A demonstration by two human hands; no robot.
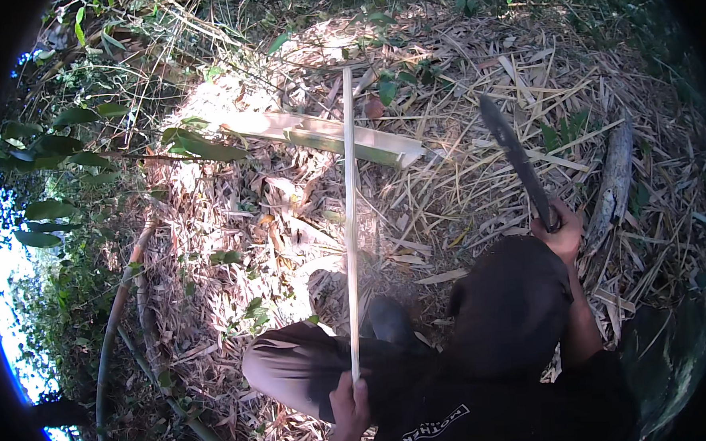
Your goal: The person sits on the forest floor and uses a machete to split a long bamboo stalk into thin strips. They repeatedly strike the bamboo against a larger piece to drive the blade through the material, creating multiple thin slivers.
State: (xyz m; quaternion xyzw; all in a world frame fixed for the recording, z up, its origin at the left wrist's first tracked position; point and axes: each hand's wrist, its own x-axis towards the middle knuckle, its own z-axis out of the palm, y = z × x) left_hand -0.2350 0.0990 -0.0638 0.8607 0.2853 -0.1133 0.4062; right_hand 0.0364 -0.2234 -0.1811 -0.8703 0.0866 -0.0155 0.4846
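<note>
Head view, left hand (349, 403) gripping thin bamboo strip (351, 220) upright over leaf litter, right hand (563, 229) holding raised machete (516, 158), fingers partly hidden, split bamboo piece (332, 135) beyond, open ground left of strip

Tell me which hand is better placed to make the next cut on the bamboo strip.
The right hand, probably. It grips the machete, whose blade is raised beside the bamboo strip. The left hand is occupied, gripping the strip's near end and keeping it pointed away.

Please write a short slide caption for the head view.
Left hand holds a bamboo strip; right hand raises a machete.
</note>
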